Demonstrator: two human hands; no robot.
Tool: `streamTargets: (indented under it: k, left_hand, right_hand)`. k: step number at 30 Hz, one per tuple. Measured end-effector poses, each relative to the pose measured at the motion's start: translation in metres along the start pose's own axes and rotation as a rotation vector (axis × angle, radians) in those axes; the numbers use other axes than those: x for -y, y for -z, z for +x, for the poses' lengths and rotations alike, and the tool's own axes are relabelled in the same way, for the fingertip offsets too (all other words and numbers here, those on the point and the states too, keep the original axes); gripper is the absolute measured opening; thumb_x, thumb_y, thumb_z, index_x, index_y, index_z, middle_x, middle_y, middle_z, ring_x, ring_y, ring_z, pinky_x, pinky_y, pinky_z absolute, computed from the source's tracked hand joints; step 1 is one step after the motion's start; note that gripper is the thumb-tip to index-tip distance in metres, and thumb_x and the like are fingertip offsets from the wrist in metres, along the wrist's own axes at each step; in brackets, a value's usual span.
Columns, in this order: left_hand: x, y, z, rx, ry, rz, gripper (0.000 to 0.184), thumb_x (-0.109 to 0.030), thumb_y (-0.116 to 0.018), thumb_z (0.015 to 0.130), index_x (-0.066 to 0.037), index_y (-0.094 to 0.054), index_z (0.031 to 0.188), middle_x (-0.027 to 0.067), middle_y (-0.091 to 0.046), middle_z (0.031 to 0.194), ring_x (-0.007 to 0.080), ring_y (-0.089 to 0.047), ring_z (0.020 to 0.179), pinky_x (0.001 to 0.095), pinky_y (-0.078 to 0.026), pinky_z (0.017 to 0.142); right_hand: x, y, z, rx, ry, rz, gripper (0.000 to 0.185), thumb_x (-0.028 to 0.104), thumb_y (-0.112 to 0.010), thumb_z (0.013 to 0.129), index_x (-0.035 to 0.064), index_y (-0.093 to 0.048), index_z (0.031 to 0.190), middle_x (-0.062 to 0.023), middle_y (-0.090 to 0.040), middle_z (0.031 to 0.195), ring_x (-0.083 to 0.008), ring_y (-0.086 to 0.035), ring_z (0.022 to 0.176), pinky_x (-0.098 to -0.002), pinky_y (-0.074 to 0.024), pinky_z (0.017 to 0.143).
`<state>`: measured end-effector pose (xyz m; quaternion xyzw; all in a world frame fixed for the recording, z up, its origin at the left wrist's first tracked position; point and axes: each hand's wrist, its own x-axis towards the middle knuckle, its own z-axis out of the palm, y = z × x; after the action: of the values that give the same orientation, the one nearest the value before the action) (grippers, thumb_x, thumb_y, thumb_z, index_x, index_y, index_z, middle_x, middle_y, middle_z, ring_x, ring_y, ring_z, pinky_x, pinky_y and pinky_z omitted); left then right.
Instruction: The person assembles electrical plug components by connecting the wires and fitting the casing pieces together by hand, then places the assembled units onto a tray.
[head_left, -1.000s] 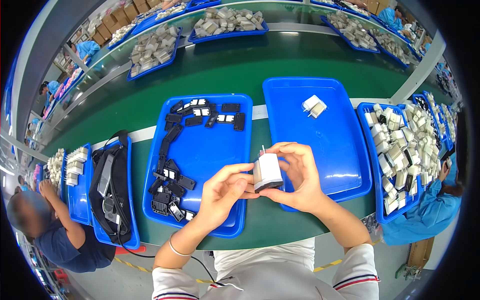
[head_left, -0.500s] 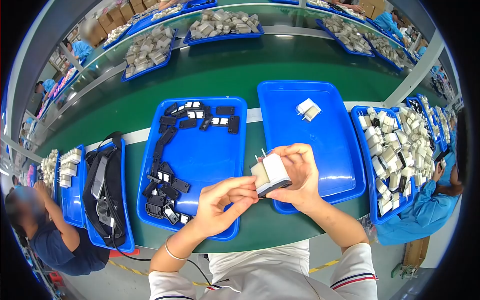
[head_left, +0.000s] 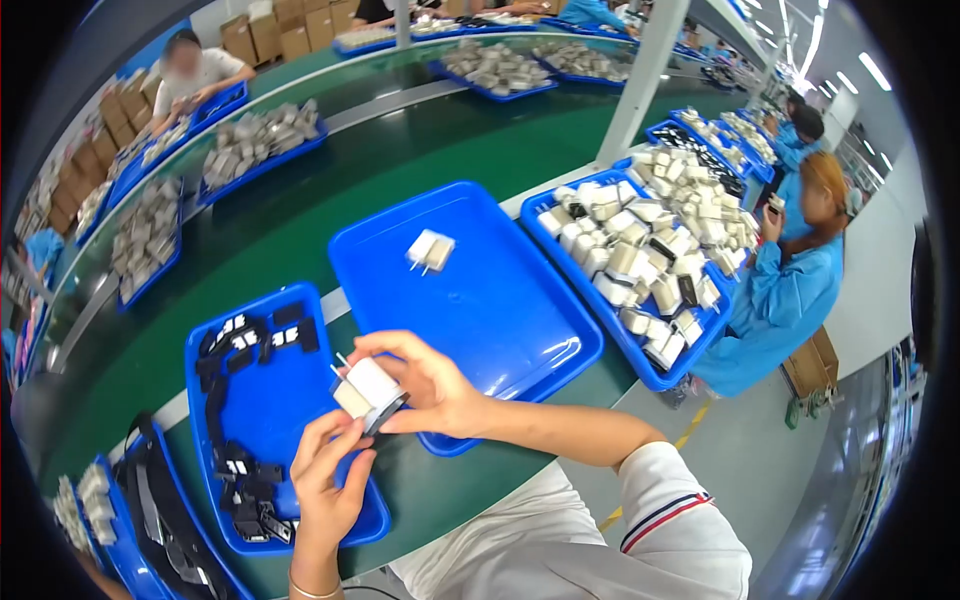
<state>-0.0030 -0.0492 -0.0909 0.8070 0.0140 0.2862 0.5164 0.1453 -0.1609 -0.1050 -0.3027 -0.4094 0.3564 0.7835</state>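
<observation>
A white and cream charger plug (head_left: 366, 386) with metal pins and a dark end piece is held between my hands, above the gap between two blue trays. My right hand (head_left: 432, 388) grips it from the right, fingers behind and thumb near the dark end. From below left, my left hand (head_left: 330, 478) closes its fingertips on the lower edge by the dark end. The left blue tray (head_left: 262, 400) has black casing pieces (head_left: 247, 490), some with white parts, along its sides. Another white and cream plug (head_left: 431, 251) lies in the blue tray (head_left: 480, 310) ahead.
To the right, a blue tray (head_left: 572, 283) is heaped with plugs, and a person in a blue smock (head_left: 790, 300) sits beyond it. A black bag (head_left: 165, 510) lies in a tray at lower left. More loaded trays line the far side of the green belt (head_left: 400, 150).
My head view has turned right, so trays and hands appear further left and tilted. Both hands still hold the plug.
</observation>
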Motion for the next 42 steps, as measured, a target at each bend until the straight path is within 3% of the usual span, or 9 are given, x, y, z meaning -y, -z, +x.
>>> streamTargets:
  k: [5, 9, 12, 15, 18, 25, 28, 32, 42]
  left_hand:
    - [-0.007, -0.003, 0.002, 0.021, -0.022, 0.074, 0.033, 0.009, -0.066, 0.067, 0.002, -0.061, 0.099, 0.0178, -0.051, 0.111, 0.0263, -0.058, 0.095, 0.0317, -0.052, 0.071]
    - [-0.005, 0.006, 0.005, 0.069, -0.062, 0.119, 0.026, 0.006, -0.064, 0.072, -0.001, -0.062, 0.097, 0.0149, -0.056, 0.106, 0.0249, -0.058, 0.095, 0.0314, -0.05, 0.077]
    - [-0.008, 0.007, 0.004, 0.034, -0.016, 0.052, 0.021, 0.003, -0.064, 0.075, -0.003, -0.064, 0.095, 0.0121, -0.059, 0.103, 0.0237, -0.061, 0.09, 0.0295, -0.049, 0.078]
    - [-0.004, 0.008, 0.001, 0.045, -0.015, 0.046, 0.021, 0.003, -0.062, 0.077, -0.004, -0.064, 0.097, 0.0109, -0.059, 0.104, 0.0222, -0.061, 0.088, 0.0293, -0.049, 0.074]
    - [-0.005, 0.007, 0.001, 0.041, 0.029, 0.009, 0.018, 0.004, -0.062, 0.076, -0.002, -0.064, 0.093, 0.0119, -0.06, 0.102, 0.0223, -0.061, 0.09, 0.0305, -0.048, 0.077]
    - [0.001, 0.008, 0.0, 0.031, -0.028, 0.009, 0.019, 0.004, -0.06, 0.079, -0.001, -0.063, 0.097, 0.0114, -0.059, 0.104, 0.0194, -0.061, 0.086, 0.0278, -0.049, 0.073]
    - [-0.001, 0.01, 0.001, 0.022, -0.002, -0.008, 0.019, 0.004, -0.059, 0.079, -0.002, -0.063, 0.097, 0.012, -0.06, 0.104, 0.0194, -0.061, 0.087, 0.0275, -0.049, 0.073]
    - [0.0, 0.011, 0.0, 0.017, 0.001, 0.002, 0.018, 0.005, -0.059, 0.08, -0.001, -0.063, 0.096, 0.0123, -0.061, 0.101, 0.0193, -0.061, 0.087, 0.0273, -0.05, 0.073]
    - [-0.001, 0.014, 0.001, -0.006, 0.037, -0.008, 0.015, 0.005, -0.06, 0.079, 0.001, -0.063, 0.092, 0.0119, -0.063, 0.095, 0.0201, -0.062, 0.085, 0.0282, -0.05, 0.073]
  right_hand:
    - [0.049, 0.004, -0.002, -0.202, 0.283, -0.895, 0.062, 0.004, -0.074, 0.062, 0.0054, -0.048, 0.118, -0.012, -0.045, 0.115, -0.0239, -0.048, 0.11, -0.0346, -0.0479, 0.083]
    - [0.114, 0.029, -0.041, -0.912, 0.408, -1.153, 0.063, 0.004, -0.076, 0.062, 0.0032, -0.046, 0.117, -0.0069, -0.05, 0.11, -0.0195, -0.051, 0.1, -0.0312, -0.0426, 0.086]
    - [0.155, 0.1, -0.106, -1.229, 0.541, -1.48, 0.057, 0.013, -0.068, 0.077, 0.005, -0.042, 0.127, -0.0106, -0.05, 0.113, -0.0206, -0.048, 0.105, -0.0347, -0.0396, 0.089]
    - [0.169, 0.106, -0.154, -1.422, 0.093, -1.916, 0.049, 0.017, -0.064, 0.082, -0.0007, -0.045, 0.123, -0.0177, -0.052, 0.114, -0.0279, -0.048, 0.102, -0.0354, -0.0345, 0.091]
    - [0.156, 0.108, -0.175, -1.413, -0.172, -1.871, 0.044, 0.016, -0.062, 0.083, -0.0021, -0.046, 0.12, -0.0194, -0.047, 0.122, -0.0313, -0.044, 0.111, -0.0378, -0.0324, 0.095]
    - [0.144, 0.094, -0.156, -1.373, 0.228, -2.188, 0.031, 0.01, -0.058, 0.083, -0.0012, -0.051, 0.111, -0.0202, -0.041, 0.129, -0.031, -0.036, 0.122, -0.0419, -0.025, 0.102]
    - [0.123, 0.057, -0.094, -1.055, 0.379, -1.718, 0.025, 0.006, -0.059, 0.079, 0.0003, -0.054, 0.103, -0.0196, -0.042, 0.128, -0.0328, -0.037, 0.12, -0.042, -0.027, 0.101]
    - [0.096, 0.038, 0.0, -0.39, 0.034, -1.685, 0.038, 0.01, -0.068, 0.07, 0.0032, -0.051, 0.104, -0.0216, -0.04, 0.127, -0.0378, -0.037, 0.119, -0.0443, -0.0319, 0.098]
    - [0.04, 0.116, 0.084, -0.124, -0.5, -1.752, 0.056, 0.041, -0.062, 0.078, 0.0023, -0.053, 0.118, -0.0238, -0.033, 0.135, -0.0437, -0.035, 0.12, -0.0487, -0.0312, 0.1]
